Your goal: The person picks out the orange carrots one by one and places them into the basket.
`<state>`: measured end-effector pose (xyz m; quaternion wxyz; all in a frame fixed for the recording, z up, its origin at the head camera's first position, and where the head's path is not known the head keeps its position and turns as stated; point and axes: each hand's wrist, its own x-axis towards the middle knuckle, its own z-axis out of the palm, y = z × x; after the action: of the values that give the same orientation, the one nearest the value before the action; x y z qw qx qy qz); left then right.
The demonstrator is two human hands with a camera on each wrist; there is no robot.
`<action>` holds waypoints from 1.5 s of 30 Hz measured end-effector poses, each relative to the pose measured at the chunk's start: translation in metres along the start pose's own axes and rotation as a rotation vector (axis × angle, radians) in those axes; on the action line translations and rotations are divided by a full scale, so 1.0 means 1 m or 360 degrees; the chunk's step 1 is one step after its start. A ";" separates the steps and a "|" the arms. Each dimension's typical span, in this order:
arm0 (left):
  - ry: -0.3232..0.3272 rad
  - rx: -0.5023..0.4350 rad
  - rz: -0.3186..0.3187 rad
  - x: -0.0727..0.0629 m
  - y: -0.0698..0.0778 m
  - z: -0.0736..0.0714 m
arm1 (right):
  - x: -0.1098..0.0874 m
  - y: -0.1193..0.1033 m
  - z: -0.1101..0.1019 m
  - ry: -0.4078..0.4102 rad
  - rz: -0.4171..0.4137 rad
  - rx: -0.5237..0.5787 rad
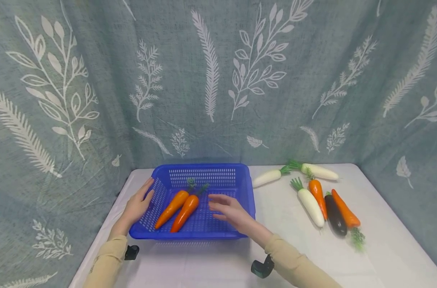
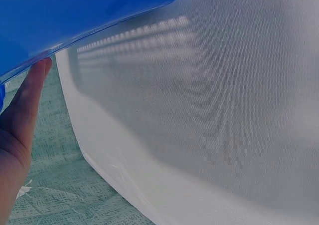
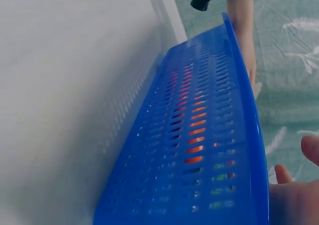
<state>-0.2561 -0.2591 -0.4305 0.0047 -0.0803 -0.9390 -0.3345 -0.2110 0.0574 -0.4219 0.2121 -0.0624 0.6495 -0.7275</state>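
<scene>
A blue plastic basket (image 1: 189,235) with slotted walls stands on the white table. Inside it, toward the left, two orange carrots (image 1: 172,208) with green tops lie side by side. My left hand (image 1: 137,204) rests against the basket's left rim, fingers extended; in the left wrist view that hand (image 2: 22,117) touches the edge of the basket (image 2: 89,10). Over the basket's right half hovers my right hand (image 1: 231,212), fingers loosely bent and nothing in them. The right wrist view has the basket's slotted side (image 3: 209,85), orange showing through, beside the right hand (image 3: 299,200).
Right of the basket on the white table (image 1: 384,244) lie three white radishes (image 1: 311,207), two more carrots (image 1: 344,208) and a dark eggplant (image 1: 334,216). A green leaf-patterned curtain (image 1: 218,144) hangs behind and along both sides.
</scene>
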 end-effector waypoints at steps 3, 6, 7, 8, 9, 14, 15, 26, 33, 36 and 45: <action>-0.0002 0.0001 -0.0006 0.000 0.000 0.000 | -0.002 -0.001 -0.005 0.0008 -0.0016 -0.0023; -0.0004 0.0002 -0.0012 0.001 0.001 0.000 | -0.004 -0.003 -0.011 0.0032 -0.0052 -0.0065; -0.0004 0.0000 -0.0013 0.001 0.001 0.000 | -0.004 -0.004 -0.013 0.0044 -0.0062 -0.0081; -0.0005 -0.0005 -0.0014 0.001 0.001 0.000 | -0.004 -0.005 -0.016 0.0053 -0.0072 -0.0094; -0.0004 -0.0005 -0.0013 0.001 0.002 0.000 | -0.005 -0.006 -0.018 0.0059 -0.0081 -0.0110; -0.0012 -0.0005 -0.0019 -0.001 0.003 -0.001 | -0.010 -0.008 -0.031 0.0049 -0.0113 -0.0199; -0.0014 0.0001 -0.0020 -0.001 0.003 -0.001 | -0.012 -0.007 -0.033 0.0049 -0.0123 -0.0220; 0.0016 0.0009 0.0031 -0.001 0.002 0.000 | -0.027 -0.012 -0.056 0.0142 -0.0279 -0.0431; 0.0020 0.0008 0.0017 -0.001 -0.001 0.000 | -0.034 -0.020 -0.070 0.0287 -0.0324 -0.0485; 0.0017 0.0002 0.0018 -0.001 -0.001 0.000 | -0.036 -0.022 -0.075 0.0340 -0.0341 -0.0459; 0.0013 0.0003 0.0011 0.001 -0.004 0.002 | -0.044 -0.019 -0.096 0.0411 -0.0319 -0.0390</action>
<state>-0.2574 -0.2610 -0.4346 0.0097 -0.0822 -0.9390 -0.3338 -0.2112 0.1643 -0.4093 0.0444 -0.0581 0.7455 -0.6624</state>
